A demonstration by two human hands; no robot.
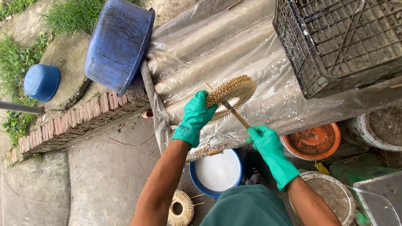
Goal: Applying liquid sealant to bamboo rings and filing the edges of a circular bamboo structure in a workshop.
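Both my hands wear green rubber gloves. My left hand [195,116] grips the lower left edge of a round gold sunburst piece [233,94] made of thin sticks, held up over a plastic-covered surface. My right hand [268,144] holds the lower end of a thin gold stick [234,113] that runs diagonally up across the sunburst piece. Just below my hands sits a blue bowl of white liquid [217,171].
A black plastic crate [343,39] stands at the top right on the plastic sheet [217,46]. A large blue tub [118,42] leans on a brick ledge [79,117]. An orange-rimmed bucket [315,141], grey buckets [381,127] and an unpainted woven ring [181,208] lie nearby.
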